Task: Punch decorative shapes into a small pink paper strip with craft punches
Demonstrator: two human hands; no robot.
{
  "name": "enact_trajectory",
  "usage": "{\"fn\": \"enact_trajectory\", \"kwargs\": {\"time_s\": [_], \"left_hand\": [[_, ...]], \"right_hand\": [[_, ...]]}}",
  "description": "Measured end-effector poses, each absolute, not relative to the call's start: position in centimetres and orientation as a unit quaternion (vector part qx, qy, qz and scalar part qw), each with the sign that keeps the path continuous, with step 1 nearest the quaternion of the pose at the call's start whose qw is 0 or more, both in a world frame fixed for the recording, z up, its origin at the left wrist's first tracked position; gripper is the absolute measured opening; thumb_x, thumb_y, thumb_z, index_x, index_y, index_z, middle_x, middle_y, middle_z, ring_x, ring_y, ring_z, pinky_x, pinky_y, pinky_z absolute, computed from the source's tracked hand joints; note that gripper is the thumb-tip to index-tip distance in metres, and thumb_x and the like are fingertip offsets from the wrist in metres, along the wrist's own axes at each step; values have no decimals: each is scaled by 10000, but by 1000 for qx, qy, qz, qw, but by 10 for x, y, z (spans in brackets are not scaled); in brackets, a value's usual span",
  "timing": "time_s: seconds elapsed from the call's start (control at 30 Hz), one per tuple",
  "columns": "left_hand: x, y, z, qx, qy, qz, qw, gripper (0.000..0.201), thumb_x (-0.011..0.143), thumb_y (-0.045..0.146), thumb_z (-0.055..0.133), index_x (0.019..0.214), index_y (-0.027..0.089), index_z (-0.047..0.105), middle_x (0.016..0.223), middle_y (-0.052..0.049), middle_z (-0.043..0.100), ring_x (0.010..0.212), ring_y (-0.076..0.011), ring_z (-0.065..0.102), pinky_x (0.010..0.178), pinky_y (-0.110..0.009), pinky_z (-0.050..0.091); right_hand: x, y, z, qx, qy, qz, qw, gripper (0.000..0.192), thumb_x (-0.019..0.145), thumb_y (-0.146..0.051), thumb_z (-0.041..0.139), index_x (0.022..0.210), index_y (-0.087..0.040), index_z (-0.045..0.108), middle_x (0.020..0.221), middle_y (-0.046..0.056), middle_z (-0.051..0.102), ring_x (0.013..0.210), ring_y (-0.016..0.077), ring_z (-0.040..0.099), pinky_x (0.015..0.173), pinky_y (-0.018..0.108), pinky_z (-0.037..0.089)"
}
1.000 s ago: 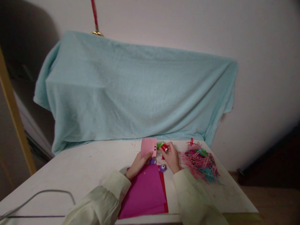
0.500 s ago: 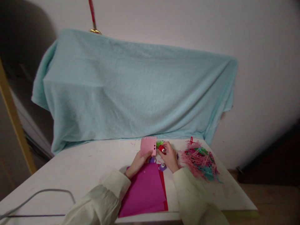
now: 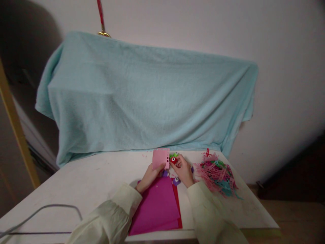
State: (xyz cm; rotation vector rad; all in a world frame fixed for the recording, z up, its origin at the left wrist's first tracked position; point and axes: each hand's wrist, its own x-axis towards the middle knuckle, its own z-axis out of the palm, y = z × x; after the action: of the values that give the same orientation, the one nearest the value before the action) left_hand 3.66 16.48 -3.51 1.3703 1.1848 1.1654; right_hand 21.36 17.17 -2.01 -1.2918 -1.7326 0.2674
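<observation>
Pinched in my left hand point(image 3: 150, 177) is a small sheet of pink paper point(image 3: 159, 158), with a column of heart-shaped holes along its right edge and tiny holes along the top. My right hand point(image 3: 183, 169) is closed around a small red craft punch point(image 3: 173, 160) with a white and black round button, right beside the paper's punched edge. Behind it a green punch point(image 3: 175, 155) is partly hidden. Purple punches, one point(image 3: 176, 181) below my right hand and another point(image 3: 165, 173) under the pink paper, sit on the white table point(image 3: 101, 176).
Magenta paper sheets point(image 3: 154, 206) lie under my left wrist, with red paper point(image 3: 179, 222) showing at their side. At right is a heap of punched paper strips point(image 3: 218, 174). A grey cable point(image 3: 50, 205) runs at front left. A light blue cloth point(image 3: 152, 98) hangs behind.
My right hand has turned the red punch and shifted it slightly up and left, nearer the pink paper's edge. My left hand and the paper have hardly moved.
</observation>
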Motion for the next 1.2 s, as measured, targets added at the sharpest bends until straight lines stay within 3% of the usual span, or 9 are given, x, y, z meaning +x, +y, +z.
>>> {"fn": "enact_trajectory", "kwargs": {"time_s": [0.3,0.93,1.2], "left_hand": [[34,170,-39,530,498,518,450,448,726,562,546,717,116,586,578,-14,545,500,-121,440,470,-214,321],[30,170,-39,533,517,524,418,465,729,594,517,630,139,534,532,6,490,487,-120,436,470,-218,341],[31,170,-38,531,517,528,415,465,722,580,527,714,119,590,582,-11,541,523,-130,457,498,-229,352]], "right_hand": [[217,168,-15,-501,-763,35,406,222,702,-344,693,855,-215,595,892,45,553,865,215,532,761,327,429],[221,169,-18,-529,-765,-20,366,217,657,-356,725,820,-230,655,887,66,541,890,251,497,800,383,405],[219,167,-15,-532,-765,-26,361,248,684,-382,695,862,-227,621,910,65,531,906,250,484,806,370,384]]}}
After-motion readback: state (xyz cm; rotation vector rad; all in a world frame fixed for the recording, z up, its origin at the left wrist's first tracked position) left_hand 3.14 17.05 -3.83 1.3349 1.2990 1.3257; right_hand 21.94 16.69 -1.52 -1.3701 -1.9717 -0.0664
